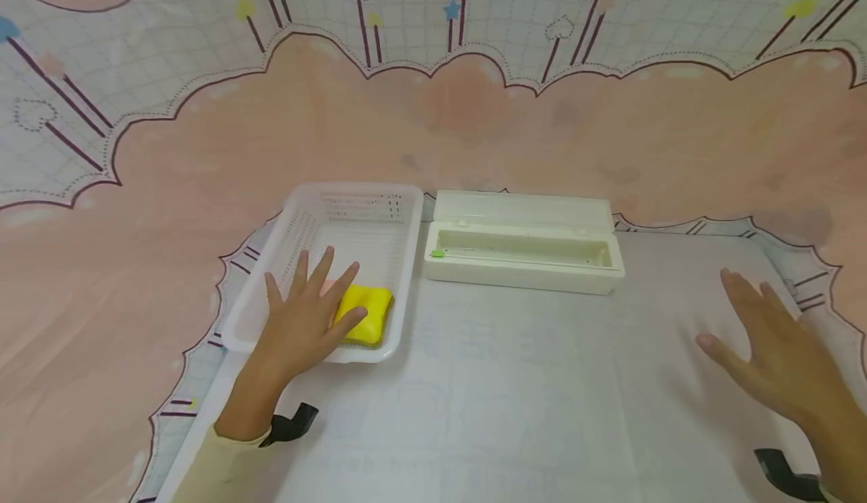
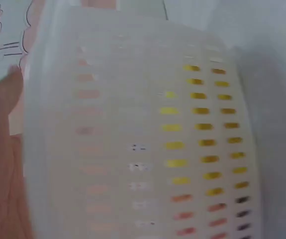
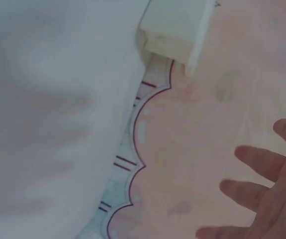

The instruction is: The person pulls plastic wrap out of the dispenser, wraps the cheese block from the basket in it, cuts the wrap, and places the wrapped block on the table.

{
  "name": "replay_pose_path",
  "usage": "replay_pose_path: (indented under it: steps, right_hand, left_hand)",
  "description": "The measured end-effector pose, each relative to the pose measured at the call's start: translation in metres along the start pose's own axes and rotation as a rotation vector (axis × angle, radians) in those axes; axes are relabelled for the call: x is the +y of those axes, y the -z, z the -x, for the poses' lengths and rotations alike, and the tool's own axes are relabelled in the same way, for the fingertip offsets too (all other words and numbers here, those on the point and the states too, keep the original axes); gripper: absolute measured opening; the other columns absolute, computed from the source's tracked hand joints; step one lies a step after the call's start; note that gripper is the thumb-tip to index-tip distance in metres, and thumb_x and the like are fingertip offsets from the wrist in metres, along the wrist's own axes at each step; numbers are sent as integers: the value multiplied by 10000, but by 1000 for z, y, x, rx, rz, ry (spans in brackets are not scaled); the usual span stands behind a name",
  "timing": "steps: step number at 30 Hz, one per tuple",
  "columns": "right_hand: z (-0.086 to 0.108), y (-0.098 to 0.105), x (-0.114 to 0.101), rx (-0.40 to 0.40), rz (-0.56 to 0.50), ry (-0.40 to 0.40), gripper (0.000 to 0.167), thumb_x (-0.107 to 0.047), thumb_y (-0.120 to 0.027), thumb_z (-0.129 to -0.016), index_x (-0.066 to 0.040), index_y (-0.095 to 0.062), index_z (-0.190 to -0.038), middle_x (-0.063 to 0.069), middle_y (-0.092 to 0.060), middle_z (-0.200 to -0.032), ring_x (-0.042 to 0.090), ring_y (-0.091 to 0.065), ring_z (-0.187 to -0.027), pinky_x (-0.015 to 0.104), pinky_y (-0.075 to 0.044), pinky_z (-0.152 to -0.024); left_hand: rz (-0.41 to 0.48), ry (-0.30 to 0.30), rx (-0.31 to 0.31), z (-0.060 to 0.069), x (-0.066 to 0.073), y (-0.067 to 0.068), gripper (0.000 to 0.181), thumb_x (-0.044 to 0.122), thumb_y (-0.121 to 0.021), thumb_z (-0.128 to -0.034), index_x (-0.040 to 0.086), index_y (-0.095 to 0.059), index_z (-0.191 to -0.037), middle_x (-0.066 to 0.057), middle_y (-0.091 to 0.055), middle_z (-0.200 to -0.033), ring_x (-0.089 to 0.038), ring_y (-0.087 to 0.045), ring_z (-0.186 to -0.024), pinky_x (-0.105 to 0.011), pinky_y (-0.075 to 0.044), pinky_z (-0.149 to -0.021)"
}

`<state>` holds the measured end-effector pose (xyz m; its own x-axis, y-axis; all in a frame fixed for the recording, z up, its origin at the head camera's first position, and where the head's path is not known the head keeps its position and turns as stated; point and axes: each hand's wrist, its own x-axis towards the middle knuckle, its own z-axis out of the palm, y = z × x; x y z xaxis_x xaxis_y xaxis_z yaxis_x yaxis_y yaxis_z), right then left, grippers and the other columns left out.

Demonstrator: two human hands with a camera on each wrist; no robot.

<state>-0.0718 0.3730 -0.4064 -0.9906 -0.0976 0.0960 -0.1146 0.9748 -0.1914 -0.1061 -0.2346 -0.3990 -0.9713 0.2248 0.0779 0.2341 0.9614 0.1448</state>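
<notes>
In the head view a white perforated basket (image 1: 411, 262) stands left of centre, holding a yellow packet (image 1: 371, 315) and something pinkish mostly hidden by fingers. My left hand (image 1: 298, 330) is spread over the basket's near left part; whether it touches anything inside, I cannot tell. The left wrist view shows the basket's slotted side (image 2: 133, 124) close up, with yellow and reddish colours behind the slots. Over the right part of the table my right hand (image 1: 786, 352) has its fingers extended and holds nothing; its fingers (image 3: 262, 162) also show in the right wrist view.
An open pale-green long box (image 1: 528, 273), lid tilted back, stands right of the basket, a small green piece (image 1: 437, 254) at its left end. The white table (image 1: 515, 390) has a pink patterned cloth (image 1: 474, 141) behind and beside it. Black bands circle both wrists.
</notes>
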Motion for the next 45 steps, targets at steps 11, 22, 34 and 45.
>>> replay_pose_path:
  steps: [11,22,34,45]
  right_hand:
    - [-48,12,-35,67,-86,149,692,-425,-634,-994,-131,-389,-1571,234,-673,-1272,310,-636,-781,541,-487,-640]
    - [-106,-10,-58,-48,-235,196,490,-403,-667,-988,-88,-630,-1363,11,-601,-717,116,-463,-604,272,-383,-470]
    - [-147,-29,-59,-358,-381,81,594,-579,-632,-957,-168,-637,-1385,259,-521,-1484,218,-594,-652,337,-501,-590]
    - [-159,-39,-53,-427,-437,21,601,-608,-693,-895,-184,-692,-1321,190,-642,-1345,200,-477,-543,336,-429,-555]
  left_hand:
    - [68,-244,-117,-62,33,45,498,417,-531,-1052,122,-568,-1451,-97,-538,-1521,-354,-409,-1471,-579,-294,-1211]
    - [172,-297,-304,-152,64,17,402,402,-593,-1032,212,-642,-1383,-12,-646,-1399,-299,-465,-1367,-610,-342,-1122]
    - [209,-294,-503,-202,89,-3,306,391,-695,-973,253,-748,-1241,98,-715,-1275,-237,-519,-1349,-721,-144,-1161]
    - [77,-268,-599,-216,91,-9,148,440,-739,-927,370,-797,-1045,201,-746,-1058,-123,-610,-1104,-517,-262,-1038]
